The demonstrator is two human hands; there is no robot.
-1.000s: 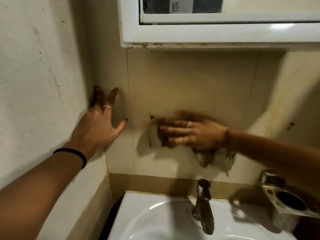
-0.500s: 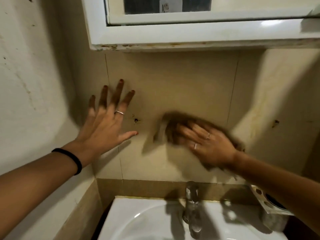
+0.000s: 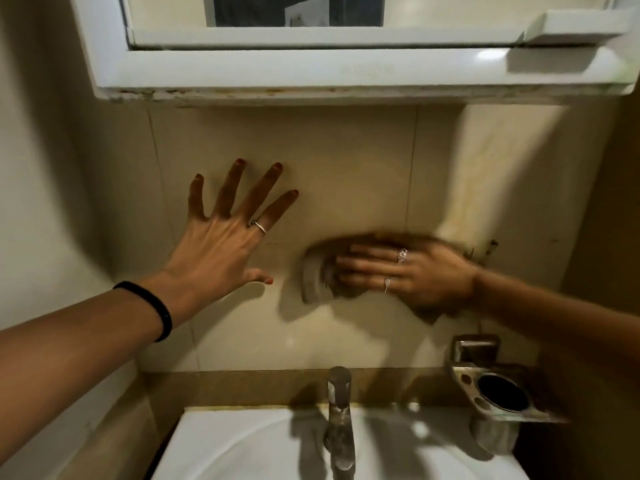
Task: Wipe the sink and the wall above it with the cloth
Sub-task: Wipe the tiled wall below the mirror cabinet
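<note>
My right hand (image 3: 408, 275) presses a grey-brown cloth (image 3: 315, 275) flat against the beige tiled wall (image 3: 346, 161) above the sink, blurred by motion. Most of the cloth is hidden under the hand; its left edge and a bit below the wrist show. My left hand (image 3: 225, 237) rests on the wall to the left with fingers spread, holding nothing. It wears a ring and a black wristband. The white sink (image 3: 225, 445) lies at the bottom, its metal tap (image 3: 339, 410) in the middle.
A white mirror cabinet (image 3: 311, 71) juts out just above the wiped area. A metal holder with round openings (image 3: 498, 396) is fixed to the wall at the right, beside the sink. A side wall closes in on the left.
The view has drifted to the right and up. My left hand moved right along the wall and spread wider. My right hand keeps rubbing the cloth over the middle tile.
</note>
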